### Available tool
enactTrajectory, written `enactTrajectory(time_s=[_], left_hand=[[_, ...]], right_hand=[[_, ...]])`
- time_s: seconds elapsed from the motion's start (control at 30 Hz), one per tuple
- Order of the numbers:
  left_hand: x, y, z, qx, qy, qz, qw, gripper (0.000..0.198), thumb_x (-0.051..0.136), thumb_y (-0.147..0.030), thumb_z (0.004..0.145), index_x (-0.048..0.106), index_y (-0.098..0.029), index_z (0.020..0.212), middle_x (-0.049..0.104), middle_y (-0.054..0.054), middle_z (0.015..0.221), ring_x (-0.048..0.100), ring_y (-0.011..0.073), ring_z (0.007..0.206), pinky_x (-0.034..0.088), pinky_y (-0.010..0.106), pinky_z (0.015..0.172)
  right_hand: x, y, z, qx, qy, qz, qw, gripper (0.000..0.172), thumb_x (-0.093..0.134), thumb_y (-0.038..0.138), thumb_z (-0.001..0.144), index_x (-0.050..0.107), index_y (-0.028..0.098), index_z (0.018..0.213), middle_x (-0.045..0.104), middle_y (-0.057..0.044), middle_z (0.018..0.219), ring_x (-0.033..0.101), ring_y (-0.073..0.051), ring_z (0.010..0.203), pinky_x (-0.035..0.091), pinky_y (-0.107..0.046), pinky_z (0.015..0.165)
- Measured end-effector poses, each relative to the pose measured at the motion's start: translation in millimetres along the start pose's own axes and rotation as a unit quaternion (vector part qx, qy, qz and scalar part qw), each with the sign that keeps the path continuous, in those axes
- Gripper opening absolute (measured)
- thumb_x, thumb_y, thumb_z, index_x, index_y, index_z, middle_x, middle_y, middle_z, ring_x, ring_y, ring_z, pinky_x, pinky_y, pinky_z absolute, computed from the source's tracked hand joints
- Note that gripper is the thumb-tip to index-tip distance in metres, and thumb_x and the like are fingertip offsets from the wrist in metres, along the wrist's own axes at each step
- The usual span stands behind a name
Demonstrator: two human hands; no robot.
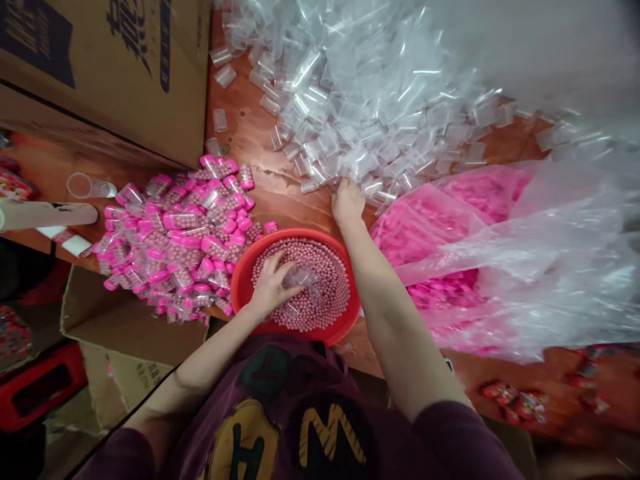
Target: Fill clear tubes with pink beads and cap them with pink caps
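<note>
A red bowl (354, 300) of small pink beads (333, 273) stands at the table's near edge. Over the beads, my left hand (270, 287) curves its fingers and thumb around clear plastic bottles (303, 277), whose number is hard to tell. My right hand (349, 201) reaches past the bowl to the near edge of a big heap of empty clear bottles (360, 133). Its fingers are curled down among them, and what they grip is hidden. Left of the bowl lies a pile of bead-filled bottles with pink caps (185, 240).
A large cardboard box (165, 87) stands at the back left. On the right lies a clear plastic bag (555, 267) of pink caps (425, 227). An open carton (125, 307) sits below the filled pile. A white roll (50, 215) lies at the left.
</note>
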State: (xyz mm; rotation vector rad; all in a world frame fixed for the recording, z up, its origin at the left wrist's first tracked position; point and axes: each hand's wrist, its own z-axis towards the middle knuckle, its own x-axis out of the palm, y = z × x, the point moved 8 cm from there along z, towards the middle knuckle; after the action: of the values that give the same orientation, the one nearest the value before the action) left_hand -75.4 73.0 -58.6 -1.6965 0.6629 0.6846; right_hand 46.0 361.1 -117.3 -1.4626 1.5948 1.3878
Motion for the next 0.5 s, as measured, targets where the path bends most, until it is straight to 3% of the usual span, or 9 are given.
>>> enactTrajectory(time_s=[0.1, 0.17, 0.23, 0.33, 0.4, 0.5], left_hand=[[23.7, -15, -1, 0.099, 0.092, 0.087, 0.987, 0.060, 0.088, -0.045, 0.094, 0.074, -0.025, 0.148, 0.050, 0.022, 0.177, 0.045, 0.0487, 0.165, 0.045, 0.077, 0.127], [43.5, -31, -4, 0.170, 0.189, 0.116, 0.960, 0.061, 0.082, -0.049, 0.099, 0.069, -0.029, 0.155, 0.047, 0.019, 0.180, 0.038, 0.0498, 0.170, 0.036, 0.084, 0.129], [58.5, -41, -6, 0.194, 0.253, 0.131, 0.939, 0.065, 0.077, -0.051, 0.102, 0.063, -0.030, 0.162, 0.045, 0.018, 0.181, 0.033, 0.0488, 0.172, 0.028, 0.087, 0.131], [72.4, -46, -7, 0.154, 0.270, 0.122, 0.943, 0.070, 0.072, -0.056, 0.104, 0.059, -0.025, 0.166, 0.046, 0.021, 0.180, 0.029, 0.0493, 0.174, 0.029, 0.087, 0.131], [78.3, -47, -9, 0.136, 0.257, 0.073, 0.954, 0.069, 0.072, -0.058, 0.104, 0.064, -0.022, 0.162, 0.054, 0.019, 0.175, 0.031, 0.0487, 0.173, 0.037, 0.083, 0.129], [73.3, -45, -10, 0.122, 0.211, -0.046, 0.969, 0.045, 0.069, -0.045, 0.106, 0.076, -0.021, 0.144, 0.073, 0.015, 0.156, 0.055, 0.0376, 0.161, 0.052, 0.063, 0.127]], right_hand=[[13, -7, 0, 0.003, -0.002, 0.041, 0.999, 0.050, 0.055, 0.008, 0.097, 0.062, 0.004, 0.146, 0.062, -0.030, 0.151, 0.068, -0.040, 0.133, 0.055, -0.059, 0.119], [17, -19, -1, -0.002, -0.016, 0.106, 0.994, 0.053, 0.060, 0.008, 0.093, 0.061, 0.008, 0.146, 0.061, -0.027, 0.151, 0.066, -0.038, 0.134, 0.052, -0.058, 0.123], [14, -30, -6, -0.012, -0.038, 0.171, 0.985, 0.051, 0.065, 0.012, 0.088, 0.064, 0.012, 0.139, 0.065, -0.023, 0.144, 0.065, -0.035, 0.132, 0.051, -0.058, 0.125], [-7, -36, -30, -0.043, -0.083, 0.254, 0.963, 0.043, 0.072, 0.023, 0.084, 0.067, 0.018, 0.126, 0.068, -0.016, 0.130, 0.067, -0.032, 0.119, 0.058, -0.057, 0.117], [-23, -33, -61, -0.061, -0.111, 0.305, 0.944, 0.042, 0.072, 0.033, 0.088, 0.065, 0.020, 0.128, 0.066, -0.013, 0.126, 0.068, -0.025, 0.097, 0.066, -0.051, 0.097], [-33, -14, -121, -0.108, -0.125, 0.340, 0.926, 0.042, 0.071, 0.038, 0.094, 0.065, 0.023, 0.132, 0.066, -0.010, 0.123, 0.068, -0.023, 0.090, 0.067, -0.045, 0.088]])
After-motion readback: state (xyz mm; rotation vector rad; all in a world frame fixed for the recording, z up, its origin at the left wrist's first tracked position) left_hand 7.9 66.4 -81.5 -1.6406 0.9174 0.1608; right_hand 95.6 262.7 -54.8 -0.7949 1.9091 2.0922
